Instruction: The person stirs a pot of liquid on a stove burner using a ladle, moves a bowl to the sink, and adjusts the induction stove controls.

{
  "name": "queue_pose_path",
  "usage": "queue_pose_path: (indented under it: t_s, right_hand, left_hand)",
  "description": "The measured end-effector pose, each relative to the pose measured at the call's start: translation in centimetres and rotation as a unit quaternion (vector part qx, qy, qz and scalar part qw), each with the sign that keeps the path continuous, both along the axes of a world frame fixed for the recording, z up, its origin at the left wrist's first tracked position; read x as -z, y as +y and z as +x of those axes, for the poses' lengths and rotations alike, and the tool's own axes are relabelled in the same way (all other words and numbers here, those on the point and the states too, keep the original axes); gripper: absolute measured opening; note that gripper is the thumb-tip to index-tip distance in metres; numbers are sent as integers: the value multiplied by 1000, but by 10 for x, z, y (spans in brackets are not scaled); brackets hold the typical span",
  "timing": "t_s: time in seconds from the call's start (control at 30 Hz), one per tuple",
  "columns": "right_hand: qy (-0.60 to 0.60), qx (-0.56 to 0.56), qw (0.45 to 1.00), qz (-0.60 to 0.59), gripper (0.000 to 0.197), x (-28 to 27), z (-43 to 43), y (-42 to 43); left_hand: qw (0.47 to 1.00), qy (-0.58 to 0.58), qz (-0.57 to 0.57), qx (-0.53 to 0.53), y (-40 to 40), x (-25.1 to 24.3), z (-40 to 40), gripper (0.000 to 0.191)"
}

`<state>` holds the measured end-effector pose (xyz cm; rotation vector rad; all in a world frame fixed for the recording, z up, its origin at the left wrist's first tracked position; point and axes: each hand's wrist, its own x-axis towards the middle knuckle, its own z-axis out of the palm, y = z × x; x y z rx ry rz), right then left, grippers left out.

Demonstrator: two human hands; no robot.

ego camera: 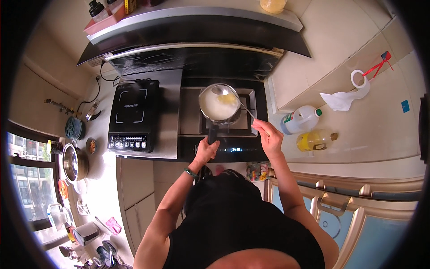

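Observation:
A saucepan stands tilted or level, I cannot tell which, over the right burner of the gas stove. Whitish liquid fills much of it, with a yellow patch near the middle. My left hand is closed around the pan's black handle. Between the fingers of my right hand is the thin handle of a metal ladle. The ladle's bowl is inside the pan at its far side, partly hazy.
Left of the burner, a black induction cooker sits on a metal cover. A white jug and an oil bottle stand on the right counter. A range hood overhangs the back. A metal pot stands at far left.

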<state>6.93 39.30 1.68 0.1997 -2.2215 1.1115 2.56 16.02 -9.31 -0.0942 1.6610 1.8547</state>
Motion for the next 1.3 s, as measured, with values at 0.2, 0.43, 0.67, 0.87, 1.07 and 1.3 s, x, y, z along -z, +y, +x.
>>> queue_pose_path:
  t_s: [0.2, 0.43, 0.67, 0.87, 1.07, 1.3]
  right_hand:
    - [-25, 35, 999, 10, 25, 6, 4, 9]
    - [-48, 45, 998, 0, 21, 16, 10, 18]
    - [-62, 46, 997, -25, 22, 28, 9, 23]
    - [-65, 48, 996, -39, 23, 28, 7, 25]
    - [-61, 62, 995, -59, 25, 32, 5, 26]
    - [-63, 70, 991, -92, 21, 37, 2, 30]
  left_hand:
    - [999, -7, 42, 7, 22, 30, -4, 17]
    - [998, -6, 55, 15, 33, 48, -4, 17]
    - [999, -8, 37, 27, 36, 55, -5, 19]
    - [999, -4, 32, 29, 39, 58, -7, 18]
    - [999, 0, 46, 24, 46, 66, -7, 19]
    - [999, -2, 35, 26, 54, 57, -8, 19]
